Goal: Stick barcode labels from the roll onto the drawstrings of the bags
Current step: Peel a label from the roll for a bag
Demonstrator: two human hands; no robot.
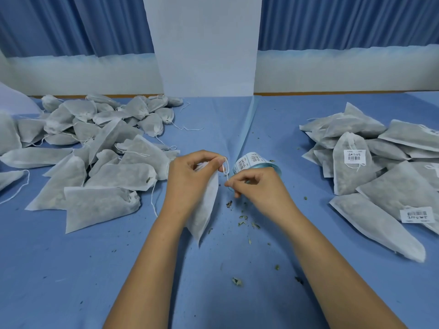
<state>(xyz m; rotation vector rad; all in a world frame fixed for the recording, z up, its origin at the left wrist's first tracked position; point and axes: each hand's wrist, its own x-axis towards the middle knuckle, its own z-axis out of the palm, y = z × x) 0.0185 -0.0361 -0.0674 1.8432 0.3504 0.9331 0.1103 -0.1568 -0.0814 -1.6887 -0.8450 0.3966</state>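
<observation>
Left pile (95, 150): white fabric bags with greenish fill, heaped loosely on the blue-covered counter (71, 281). Their drawstrings trail free, and no labels show on them.

Left hand (190, 176): at centre, just right of that pile and raised off the counter. Its fingers are curled round the gathered neck of the held bag (205, 210), with thumb and forefinger closed at the top, where the string leaves the bag.

Held bag: hangs from the left hand with its long side tilted and its lower corner pointing down toward the counter.

Drawstring (227, 170): a thin white loop running between the two hands, from the left fingertips down to the right.

Right hand (259, 188): thumb and forefinger pinch the lower end of the drawstring, and the other fingers are curled in. Whether a label is under them cannot be told.

Label roll (253, 161): lies on its side on the counter just behind the right hand. It has a blue core and barcode labels facing outward.

Herb crumbs (244, 219): scattered on the cloth below and between the hands.

Right pile (380, 186): filled bags stacked on the counter, well apart from the hands. One barcode label (355, 156) lies on an upright-facing bag and a second label (417, 215) nearer the right edge.
</observation>
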